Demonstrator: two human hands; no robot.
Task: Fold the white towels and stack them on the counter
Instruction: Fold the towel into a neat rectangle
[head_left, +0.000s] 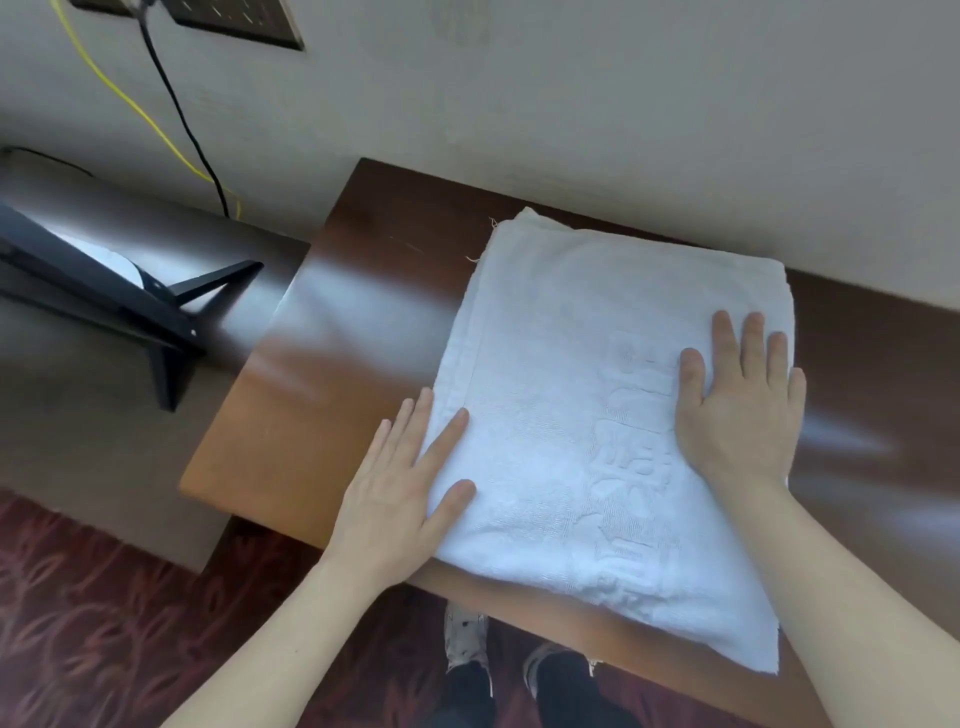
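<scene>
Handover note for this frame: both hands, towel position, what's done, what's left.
Left hand: open, fingers straight, pressing on the left edge of the white towel.
Right hand: open, flat on the towel's right side.
Towel: folded into a rectangle and lying on the wooden counter near the wall. Its near right corner hangs over the counter's front edge. Layers show at the far left corner, but I cannot tell whether this is one towel or several.
Done: this towel is folded and set down.
Left: smooth it and pull the corner back onto the counter. No other towels are in view.
</scene>
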